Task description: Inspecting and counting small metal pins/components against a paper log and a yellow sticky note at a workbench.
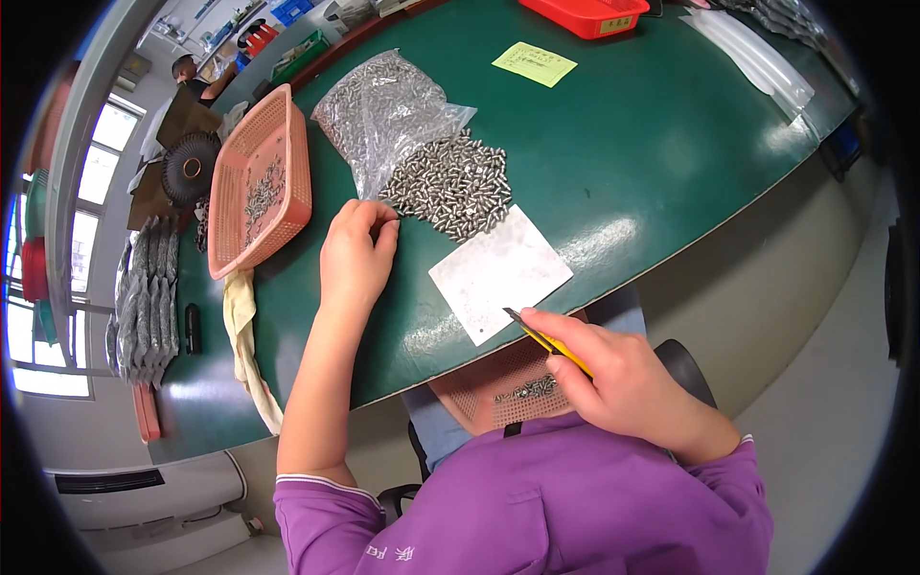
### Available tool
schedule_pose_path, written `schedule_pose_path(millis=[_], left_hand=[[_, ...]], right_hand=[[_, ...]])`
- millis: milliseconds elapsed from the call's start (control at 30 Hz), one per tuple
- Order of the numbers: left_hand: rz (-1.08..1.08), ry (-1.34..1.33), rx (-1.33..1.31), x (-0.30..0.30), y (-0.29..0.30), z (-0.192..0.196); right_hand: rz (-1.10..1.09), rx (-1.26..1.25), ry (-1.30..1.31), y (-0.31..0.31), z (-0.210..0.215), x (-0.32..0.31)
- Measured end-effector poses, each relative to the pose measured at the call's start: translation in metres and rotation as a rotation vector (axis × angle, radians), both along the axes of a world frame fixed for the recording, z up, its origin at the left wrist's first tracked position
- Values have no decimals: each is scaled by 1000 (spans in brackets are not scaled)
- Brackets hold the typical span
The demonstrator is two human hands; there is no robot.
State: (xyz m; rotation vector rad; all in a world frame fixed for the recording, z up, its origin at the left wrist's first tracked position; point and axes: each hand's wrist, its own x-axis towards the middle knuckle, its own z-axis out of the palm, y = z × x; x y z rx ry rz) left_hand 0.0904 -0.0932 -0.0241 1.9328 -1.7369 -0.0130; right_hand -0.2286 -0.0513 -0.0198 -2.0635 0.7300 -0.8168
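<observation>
Heap of small shiny metal cylinders [458,184] sits on glossy green tabletop [652,144], just right of the nearer left hand [355,257]; fingers bunched at the heap's edge, can't tell if pinching one. Right hand [613,372] clamps slim yellow-and-black utility knife [553,345], long axis running up-left, tip over flat white square card [500,273].
</observation>
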Motion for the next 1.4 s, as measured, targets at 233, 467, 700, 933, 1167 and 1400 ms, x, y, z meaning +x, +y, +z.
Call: schedule_pose_path(millis=[233,467,700,933,1167,1400], left_hand=[[-57,259,177,-47,40,31],[-194,233,101,-85,80,12],[-164,250,52,-88,82,5],[-185,243,25,-86,81,4],[-230,239,44,-85,78,9],[-331,288,92,-79,86,15]], right_hand=[[-5,-4,35,-2,-1,5],[51,4,231,-1,5,16],[29,-67,245,4,2,18],[52,-76,258,3,-1,20],[144,-35,368,-7,17,20],[92,-28,270,-4,9,19]])
